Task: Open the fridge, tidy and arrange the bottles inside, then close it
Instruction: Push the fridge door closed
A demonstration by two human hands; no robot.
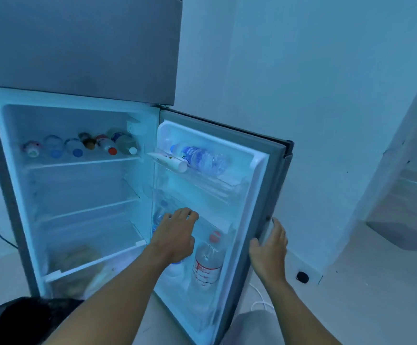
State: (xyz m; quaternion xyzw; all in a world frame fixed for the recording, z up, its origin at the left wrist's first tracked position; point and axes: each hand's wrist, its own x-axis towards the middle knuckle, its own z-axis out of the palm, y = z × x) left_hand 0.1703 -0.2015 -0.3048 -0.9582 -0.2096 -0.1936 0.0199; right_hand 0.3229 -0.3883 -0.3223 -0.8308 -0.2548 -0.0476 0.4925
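Six bottles [80, 145] lined up on my fridge's top shelf [83, 162], door [259, 195] swung wide at 3 o'clock, pale wall [314, 83] behind, left hand [177, 235] fingers loose over door bottles [206, 262], right hand [271, 247] relaxed on door edge.

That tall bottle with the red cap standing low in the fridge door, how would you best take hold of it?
The red-capped bottle stands upright in the door's bottom rack, whose front rail hides its base. I would probably come from above and in front, closing the grip round the shoulder or neck just under the cap, then lift straight up. The left hand already hovers nearby.
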